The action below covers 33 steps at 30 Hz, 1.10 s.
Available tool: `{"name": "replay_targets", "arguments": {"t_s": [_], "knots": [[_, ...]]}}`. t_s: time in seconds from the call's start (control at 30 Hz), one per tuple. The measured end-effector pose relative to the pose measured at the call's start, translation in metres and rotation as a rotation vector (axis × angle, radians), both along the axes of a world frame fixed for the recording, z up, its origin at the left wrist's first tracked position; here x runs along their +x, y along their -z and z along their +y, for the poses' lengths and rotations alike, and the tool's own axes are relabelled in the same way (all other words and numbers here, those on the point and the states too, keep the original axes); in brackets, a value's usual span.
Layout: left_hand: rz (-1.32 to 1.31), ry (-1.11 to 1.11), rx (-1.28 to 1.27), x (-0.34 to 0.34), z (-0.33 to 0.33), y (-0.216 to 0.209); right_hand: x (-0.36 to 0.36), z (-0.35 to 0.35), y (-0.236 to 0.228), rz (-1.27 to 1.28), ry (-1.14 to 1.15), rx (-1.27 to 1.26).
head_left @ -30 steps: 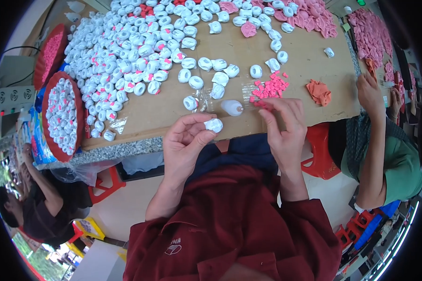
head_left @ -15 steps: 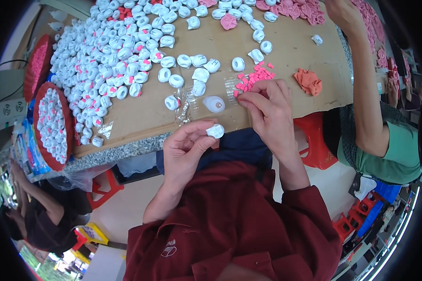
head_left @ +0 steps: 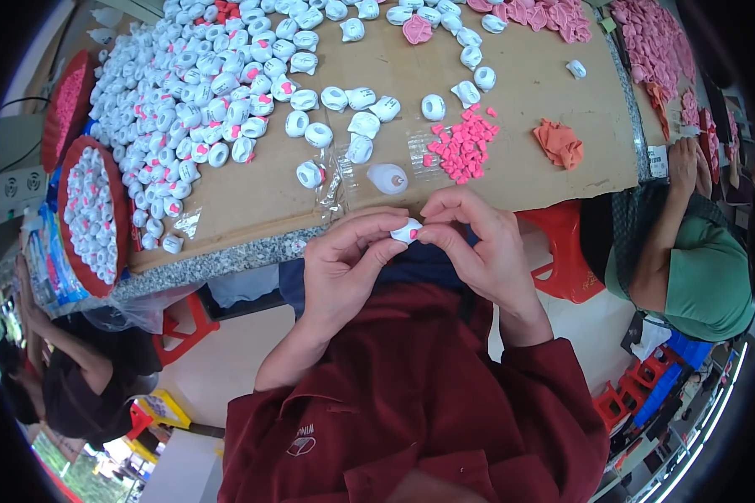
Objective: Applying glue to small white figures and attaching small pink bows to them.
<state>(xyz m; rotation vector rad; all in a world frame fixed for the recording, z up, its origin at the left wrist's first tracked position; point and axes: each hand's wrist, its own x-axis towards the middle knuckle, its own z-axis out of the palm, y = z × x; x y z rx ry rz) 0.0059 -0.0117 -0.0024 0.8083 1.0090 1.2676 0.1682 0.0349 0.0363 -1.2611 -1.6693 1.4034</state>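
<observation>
My left hand [head_left: 344,258] pinches a small white plastic piece [head_left: 403,230] between thumb and fingers, just off the table's near edge. Against its right side sits a tiny pink bow-like piece [head_left: 413,235], with the thumb and forefinger of my right hand [head_left: 483,248] closed on it. Beyond my hands lies a pile of such pink pieces [head_left: 463,147] on the cardboard-covered table. Left of that pile rests a translucent squeeze bottle [head_left: 387,178] with a narrow tip. One white piece [head_left: 309,174] with a pink bit on it lies nearby.
Many white pieces [head_left: 210,92] cover the table's left side. A red tray [head_left: 121,272] of them stands at the left edge. A crumpled orange cloth [head_left: 558,144] lies to the right, pink rubbery pieces [head_left: 554,18] at the back. A person in a green shirt [head_left: 709,277] sits at right.
My right hand has come from the pink pile to the white piece in my left hand, bringing a pink piece. The co-worker's arm at right has drawn back from the table.
</observation>
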Motion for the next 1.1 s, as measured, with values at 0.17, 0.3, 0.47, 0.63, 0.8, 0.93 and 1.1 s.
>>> {"name": "replay_targets", "arguments": {"t_s": [0.17, 0.3, 0.47, 0.63, 0.8, 0.93, 1.1], "knots": [[0.147, 0.039, 0.079, -0.003, 0.001, 0.000, 0.002, 0.001, 0.009, -0.032, 0.013, 0.090], [0.428, -0.004, 0.209, -0.001, 0.002, -0.005, 0.000, 0.001, 0.020, 0.046, 0.021, 0.214], [0.537, -0.032, 0.252, -0.004, 0.002, -0.007, -0.005, -0.004, 0.025, 0.059, 0.029, 0.207], [0.740, -0.138, 0.257, -0.015, 0.006, -0.006, -0.009, -0.003, 0.029, 0.056, 0.065, 0.182], [0.991, -0.323, 0.245, -0.021, 0.030, -0.008, -0.023, 0.006, 0.019, -0.095, 0.237, 0.237], [1.390, -0.327, 0.369, -0.009, 0.047, -0.008, -0.028, 0.011, 0.034, -0.155, 0.136, 0.485], [1.511, -0.298, 0.436, -0.003, 0.050, -0.004, -0.009, 0.004, 0.034, 0.120, 0.160, 0.432]]}}
